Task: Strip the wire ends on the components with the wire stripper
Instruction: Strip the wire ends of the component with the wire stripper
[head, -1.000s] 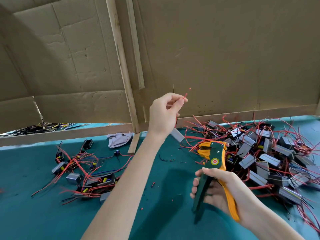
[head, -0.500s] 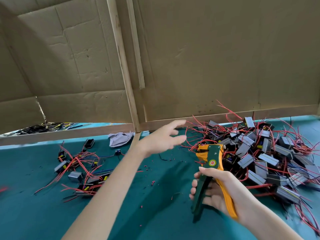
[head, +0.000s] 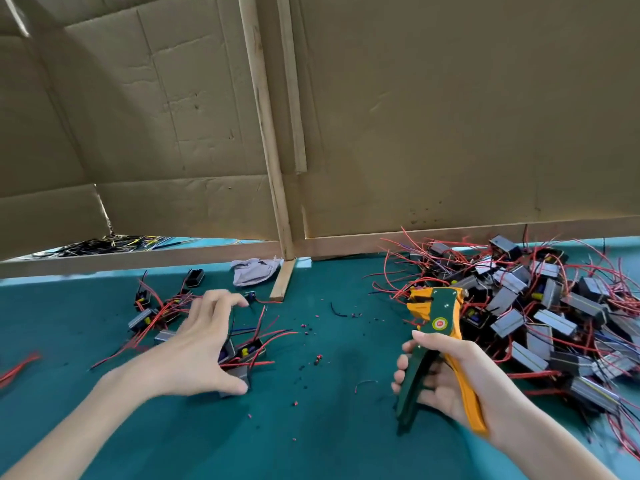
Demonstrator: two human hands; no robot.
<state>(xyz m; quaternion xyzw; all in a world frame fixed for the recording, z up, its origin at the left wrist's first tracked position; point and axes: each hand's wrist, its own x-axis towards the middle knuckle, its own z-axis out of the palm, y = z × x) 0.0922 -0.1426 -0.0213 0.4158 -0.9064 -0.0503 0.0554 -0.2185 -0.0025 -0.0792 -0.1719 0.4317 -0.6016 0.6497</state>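
My left hand (head: 197,351) hangs with spread fingers over a small group of grey components with red wires (head: 152,313) on the left of the green mat (head: 329,438). Its thumb tip lies by a grey component (head: 244,372); nothing is gripped. My right hand (head: 446,379) grips the handles of the green and orange wire stripper (head: 436,313), whose jaws point up and away. A large heap of components with red wires (head: 540,306) lies to the right of the stripper.
A cardboard wall (head: 450,116) on wooden battens closes off the back. A crumpled grey cloth (head: 254,270) and a short wooden slat (head: 282,282) lie at its foot. Small bits of red insulation (head: 317,358) dot the mat between my hands.
My left hand let go of the red wire it held up, dropped and swung left over the small group of components. My right hand kept the stripper in about the same place.
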